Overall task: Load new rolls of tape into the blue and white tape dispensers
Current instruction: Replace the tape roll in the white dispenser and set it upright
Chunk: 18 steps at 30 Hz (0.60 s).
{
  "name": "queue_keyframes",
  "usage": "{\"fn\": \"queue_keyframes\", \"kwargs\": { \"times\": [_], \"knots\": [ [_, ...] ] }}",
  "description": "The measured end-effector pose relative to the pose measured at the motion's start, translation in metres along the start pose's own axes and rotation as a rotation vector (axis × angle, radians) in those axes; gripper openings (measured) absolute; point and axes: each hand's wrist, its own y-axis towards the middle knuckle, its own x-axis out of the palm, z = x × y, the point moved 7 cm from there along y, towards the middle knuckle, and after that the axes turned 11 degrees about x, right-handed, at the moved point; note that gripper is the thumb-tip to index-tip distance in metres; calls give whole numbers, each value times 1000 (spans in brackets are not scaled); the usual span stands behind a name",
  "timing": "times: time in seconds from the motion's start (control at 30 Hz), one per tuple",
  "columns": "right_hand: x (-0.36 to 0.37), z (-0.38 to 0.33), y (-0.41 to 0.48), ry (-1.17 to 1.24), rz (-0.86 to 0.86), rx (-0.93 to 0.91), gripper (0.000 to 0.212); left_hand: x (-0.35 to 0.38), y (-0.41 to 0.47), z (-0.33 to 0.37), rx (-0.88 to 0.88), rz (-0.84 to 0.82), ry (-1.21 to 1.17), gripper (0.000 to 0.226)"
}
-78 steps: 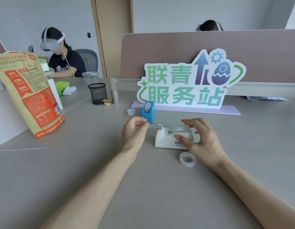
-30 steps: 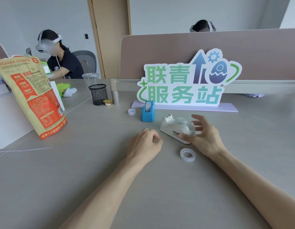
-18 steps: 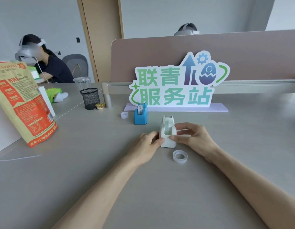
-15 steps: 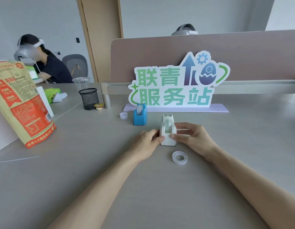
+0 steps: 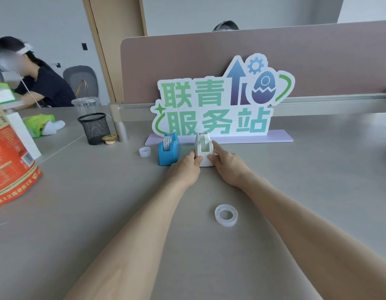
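The white tape dispenser point(image 5: 204, 149), with a roll in it, stands end-on just right of the blue tape dispenser point(image 5: 168, 150), which also carries a roll. My left hand point(image 5: 184, 171) grips the white dispenser's left side, thumb at its near corner. My right hand point(image 5: 227, 163) holds its right side with the fingers along the wall. A clear tape roll point(image 5: 226, 215) lies flat on the table between my forearms. A small white ring point(image 5: 144, 152) lies left of the blue dispenser.
A green and white sign point(image 5: 215, 109) on a lilac base stands right behind the dispensers. A black mesh cup point(image 5: 94, 128) and a small tub point(image 5: 109, 139) are at the back left. A red and tan bag point(image 5: 9, 167) stands at the left edge. Other people sit beyond.
Both hands have pushed the white dispenser away from me, up beside the blue one near the sign. The clear roll stayed where it was and now lies well behind my hands.
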Motion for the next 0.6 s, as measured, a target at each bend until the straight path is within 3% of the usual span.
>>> {"fn": "queue_keyframes", "kwargs": {
  "times": [0.23,0.33,0.47,0.6],
  "knots": [
    [1,5,-8,-60,-25,53,42,-4,-12,10,3,-8,82,36],
    [-3,2,-29,-83,-37,39,52,-5,-24,12,46,-25,121,27],
    [-21,-6,-75,-28,-25,-32,41,-2,-46,13,135,-68,192,43],
    [-36,-12,-135,-149,-10,-183,45,-3,-68,12,215,-52,181,46]
  ]
}}
